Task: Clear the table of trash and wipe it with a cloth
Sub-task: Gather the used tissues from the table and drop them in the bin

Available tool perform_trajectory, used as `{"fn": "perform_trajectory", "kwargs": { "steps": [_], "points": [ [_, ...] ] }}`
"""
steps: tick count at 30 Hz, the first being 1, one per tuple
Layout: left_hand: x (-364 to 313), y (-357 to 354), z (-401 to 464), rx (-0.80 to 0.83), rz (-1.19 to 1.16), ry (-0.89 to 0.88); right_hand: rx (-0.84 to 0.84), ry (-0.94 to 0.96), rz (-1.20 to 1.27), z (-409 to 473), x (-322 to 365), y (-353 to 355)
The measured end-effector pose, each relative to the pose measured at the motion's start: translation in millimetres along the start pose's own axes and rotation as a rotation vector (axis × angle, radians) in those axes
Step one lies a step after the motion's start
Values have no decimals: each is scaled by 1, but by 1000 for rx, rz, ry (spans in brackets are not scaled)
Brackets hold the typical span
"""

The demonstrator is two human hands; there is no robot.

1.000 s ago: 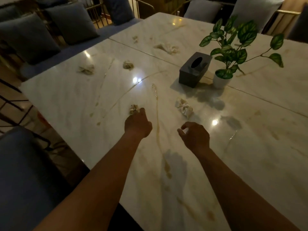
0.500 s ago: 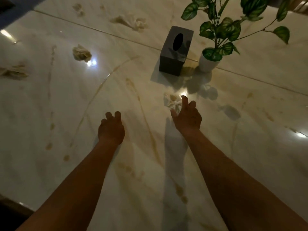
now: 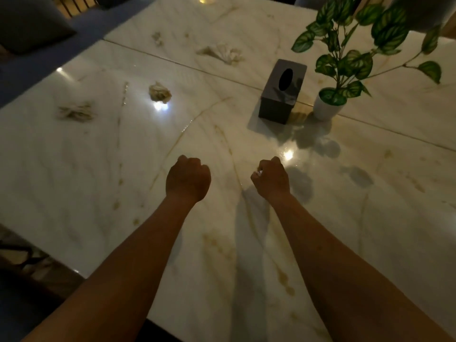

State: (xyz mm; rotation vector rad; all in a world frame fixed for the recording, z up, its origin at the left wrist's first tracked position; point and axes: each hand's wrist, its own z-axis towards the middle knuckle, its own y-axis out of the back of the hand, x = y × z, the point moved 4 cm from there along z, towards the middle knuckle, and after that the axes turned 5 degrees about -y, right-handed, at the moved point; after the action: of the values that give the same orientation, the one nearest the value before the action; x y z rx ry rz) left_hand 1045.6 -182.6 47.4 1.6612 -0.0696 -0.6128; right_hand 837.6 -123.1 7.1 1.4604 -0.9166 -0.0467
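My right hand [image 3: 271, 179] is curled into a fist over the marble table [image 3: 74, 183], and a bit of white crumpled tissue [image 3: 259, 173] shows between its fingers. My left hand [image 3: 188, 179] is also a closed fist beside it; what it holds is hidden. More crumpled tissues lie further off: one [image 3: 160, 92] by a bright reflection, a flattened one [image 3: 75, 111] at the left, and a spread one [image 3: 222, 53] on the far slab. Brownish streaks and drips run across the tabletop.
A dark tissue box [image 3: 283, 91] stands at the back right, next to a small white pot [image 3: 327, 109] with a leafy plant [image 3: 355, 45] that overhangs the table. A cushioned bench [image 3: 29, 30] runs along the far left edge.
The tissue by my left hand vanished under it, then my right hand reached the other tissue and closed on it. Both hands are now fists drawn back from the table.
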Motion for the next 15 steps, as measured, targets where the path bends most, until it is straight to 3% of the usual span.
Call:
{"fn": "perform_trajectory", "kwargs": {
  "steps": [1,5,15],
  "points": [
    [4,13,0,-103,11,35,-2,13,13,-5,10,2],
    [23,48,-7,-209,41,91,-24,93,66,-22,53,5],
    [125,112,10,-270,85,121,-13,251,151,-19,188,-42]
  ]
}}
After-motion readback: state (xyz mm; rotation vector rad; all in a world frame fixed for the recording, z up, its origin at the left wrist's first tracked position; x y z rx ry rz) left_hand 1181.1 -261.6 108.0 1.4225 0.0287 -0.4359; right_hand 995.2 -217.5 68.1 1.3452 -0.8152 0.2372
